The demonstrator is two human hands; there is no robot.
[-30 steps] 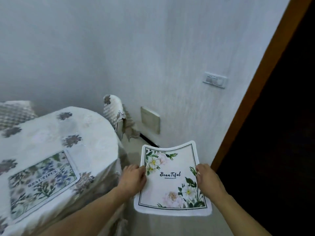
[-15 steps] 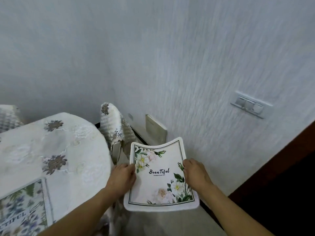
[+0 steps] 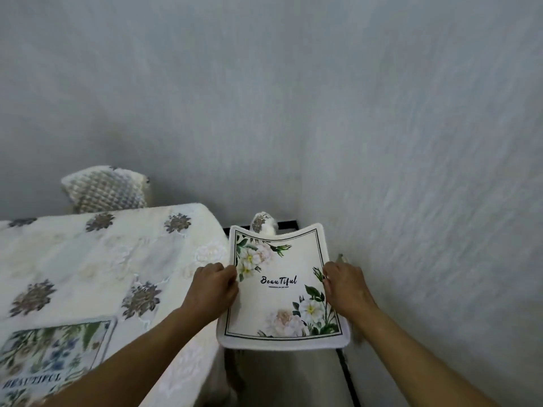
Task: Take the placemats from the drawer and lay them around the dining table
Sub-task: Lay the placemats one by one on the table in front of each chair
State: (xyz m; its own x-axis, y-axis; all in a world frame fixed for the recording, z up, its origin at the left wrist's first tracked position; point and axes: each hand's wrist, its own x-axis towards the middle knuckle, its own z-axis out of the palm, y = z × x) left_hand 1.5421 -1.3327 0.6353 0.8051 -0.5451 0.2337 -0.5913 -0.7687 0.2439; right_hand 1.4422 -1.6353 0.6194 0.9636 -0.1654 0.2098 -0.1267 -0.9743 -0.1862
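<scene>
A white placemat with pale flowers and the word "Beautiful" hangs in the air just right of the dining table's corner, sagging in the middle. My left hand grips its left edge and my right hand grips its right edge. The dining table fills the lower left, covered with a cream cloth with brown flower patches. A second placemat with blue flowers lies flat on the table at the bottom left, partly behind my left forearm.
A chair back in a quilted cover stands behind the table. Another covered chair top peeks over the held placemat in the room's corner. Grey walls close in on the right and ahead, leaving a narrow floor strip beside the table.
The view has swung left: the wall switches, wall plate and dark doorway are gone from sight, and the table corner now lies beside the placemat. Both hands still hold the placemat.
</scene>
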